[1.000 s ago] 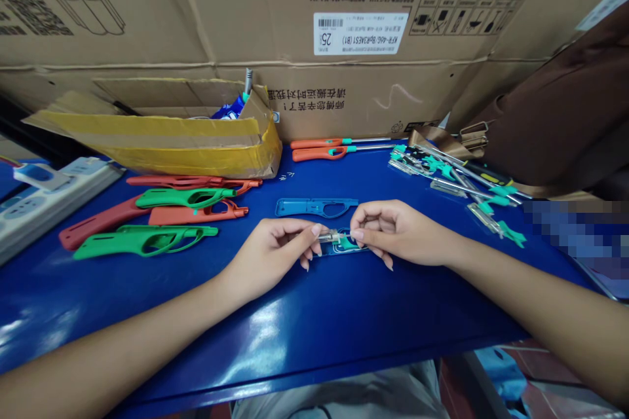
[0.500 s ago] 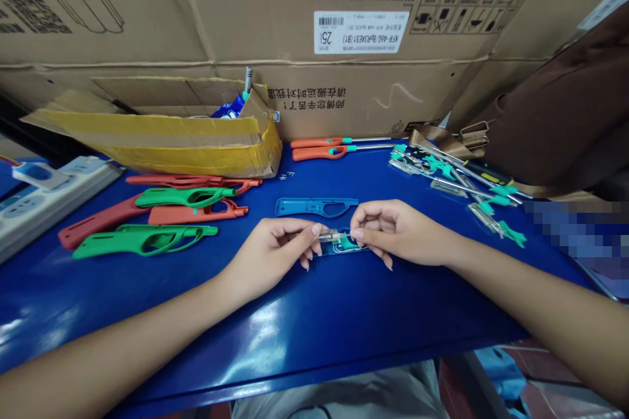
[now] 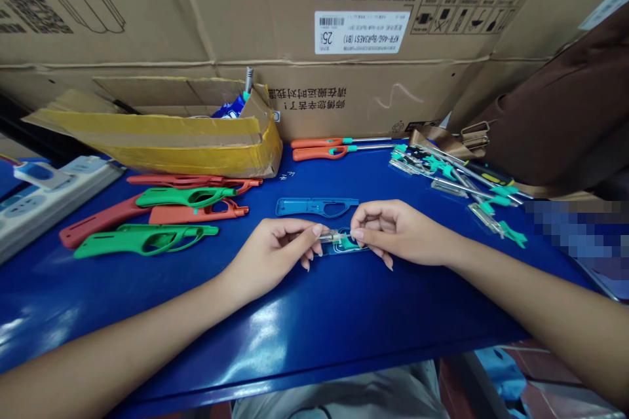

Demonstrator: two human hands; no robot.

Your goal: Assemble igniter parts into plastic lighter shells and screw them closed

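The left hand (image 3: 285, 250) pinches a clear tube (image 3: 328, 236) between thumb and fingers above a blue shell (image 3: 335, 252) at the middle of a desk (image 3: 314, 314). The right hand (image 3: 400, 232) nearly closes thumb on forefinger beside a green part (image 3: 346, 242); what it grips cannot be told. Loose parts (image 3: 445, 170) crowd the desk's far right corner.

Upside down on the cardboard box (image 3: 275, 0), a white label (image 3: 362, 33) gives us "KFR-46G/BpR3AES1 (B1)" and a bold "25"! Below, also inverted, "师傅您辛苦了!"; handling pictograms (image 3: 459, 15) line up right, a QR code (image 3: 37, 10) far left.
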